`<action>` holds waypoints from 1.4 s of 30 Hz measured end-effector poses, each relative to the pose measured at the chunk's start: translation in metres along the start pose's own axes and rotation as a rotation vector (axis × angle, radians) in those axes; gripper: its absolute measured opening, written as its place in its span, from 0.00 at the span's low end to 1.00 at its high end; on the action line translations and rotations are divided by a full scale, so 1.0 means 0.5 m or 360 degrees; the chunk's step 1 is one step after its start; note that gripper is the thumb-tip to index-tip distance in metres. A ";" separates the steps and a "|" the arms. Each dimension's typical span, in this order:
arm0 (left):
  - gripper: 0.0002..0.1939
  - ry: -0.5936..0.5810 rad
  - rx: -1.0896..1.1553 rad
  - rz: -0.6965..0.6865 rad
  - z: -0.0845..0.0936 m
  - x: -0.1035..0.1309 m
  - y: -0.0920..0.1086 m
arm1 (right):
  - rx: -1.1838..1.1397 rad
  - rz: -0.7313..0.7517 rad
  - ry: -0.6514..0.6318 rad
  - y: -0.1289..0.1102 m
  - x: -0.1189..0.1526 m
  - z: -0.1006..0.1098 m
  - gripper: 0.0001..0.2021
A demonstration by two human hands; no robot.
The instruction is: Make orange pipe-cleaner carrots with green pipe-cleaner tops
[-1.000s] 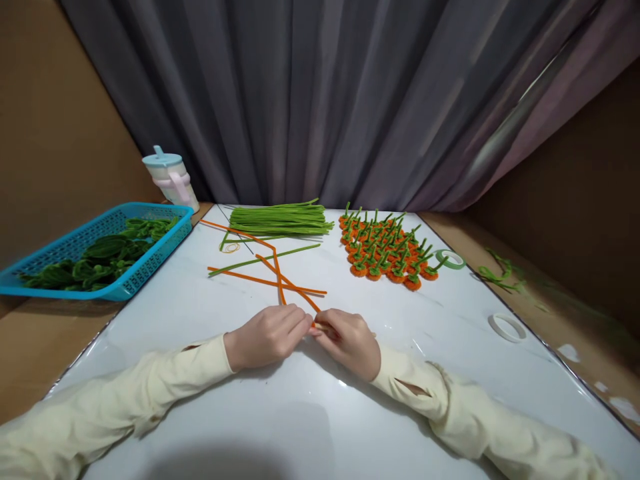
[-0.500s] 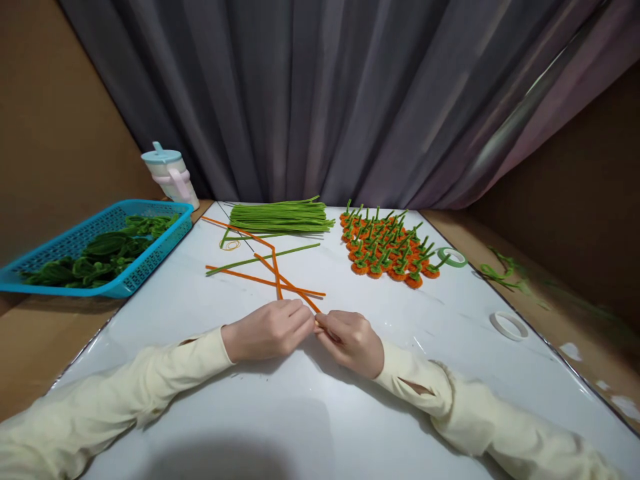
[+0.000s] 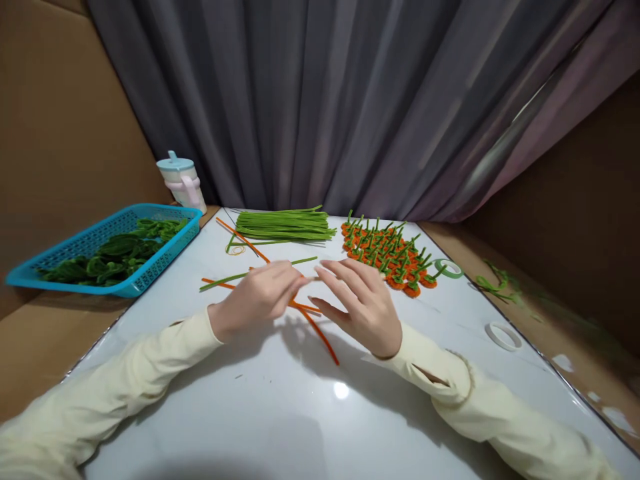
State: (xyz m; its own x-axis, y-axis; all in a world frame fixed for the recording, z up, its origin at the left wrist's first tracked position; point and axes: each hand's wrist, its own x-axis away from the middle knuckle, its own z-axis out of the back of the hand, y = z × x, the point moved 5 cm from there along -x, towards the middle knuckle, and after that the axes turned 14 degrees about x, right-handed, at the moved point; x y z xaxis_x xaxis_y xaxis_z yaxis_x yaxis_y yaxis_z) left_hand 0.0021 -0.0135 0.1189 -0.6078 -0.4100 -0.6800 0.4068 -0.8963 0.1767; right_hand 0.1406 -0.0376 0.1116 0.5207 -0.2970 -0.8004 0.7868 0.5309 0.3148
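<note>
My left hand (image 3: 263, 297) is closed in a pinch above the table. From its fingertips a thin tan stick (image 3: 314, 279) runs to the right, passing behind my right hand (image 3: 363, 300). The fingers of that right hand are stretched out and apart, close to the stick; whether they touch it I cannot tell. Below the left fingers, an orange pipe cleaner (image 3: 320, 333) slants down to the right. Its upper end is hidden by the hand. Other orange pipe cleaners (image 3: 245, 241) and a loose green pipe cleaner (image 3: 227, 278) lie around and behind the left hand.
A bundle of green pipe cleaners (image 3: 285, 225) lies at the back. Right of it stand many small orange pieces with green stems (image 3: 385, 250). Tape rolls (image 3: 503, 336) lie at the right. At the left are a blue basket (image 3: 125, 288) of green leaf shapes and a lidded cup (image 3: 183, 183).
Both hands have lifted away from the tabletop and moved farther back. My right hand's fingers have spread from a pinch. The tan stick and more of the orange pipe cleaner now show.
</note>
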 end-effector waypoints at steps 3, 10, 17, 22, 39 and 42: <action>0.12 0.0437 0.0021 0.0204 0.083 -0.019 -0.028 | -0.0018 0.0127 0.0252 -0.014 -0.036 0.027 0.10; 0.17 0.1032 0.0226 0.0609 0.194 -0.011 -0.077 | -0.1343 -0.0391 -0.0488 -0.052 -0.152 -0.123 0.24; 0.13 0.1292 -0.0463 0.0315 0.282 0.009 -0.096 | -0.1741 -0.0334 -0.1037 -0.076 -0.302 -0.144 0.15; 0.14 0.0886 -0.0831 0.0123 0.266 -0.002 -0.090 | -0.0490 0.0093 -0.0794 -0.059 -0.349 -0.022 0.14; 0.14 0.0210 0.0306 -0.0156 0.130 -0.026 0.007 | -0.0318 0.0153 -0.0827 0.069 -0.246 -0.003 0.17; 0.13 0.0161 0.0387 -0.0263 0.127 -0.023 0.020 | -0.0552 0.0155 -0.0867 0.065 -0.242 -0.002 0.17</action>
State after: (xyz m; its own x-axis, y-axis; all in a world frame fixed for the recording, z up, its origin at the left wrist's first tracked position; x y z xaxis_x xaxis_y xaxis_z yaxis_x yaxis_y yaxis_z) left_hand -0.0302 -0.0285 0.1737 -0.5764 -0.2472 -0.7789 0.1255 -0.9686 0.2146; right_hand 0.1027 0.0164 0.2180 0.7492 -0.5460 -0.3750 0.6224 0.7739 0.1169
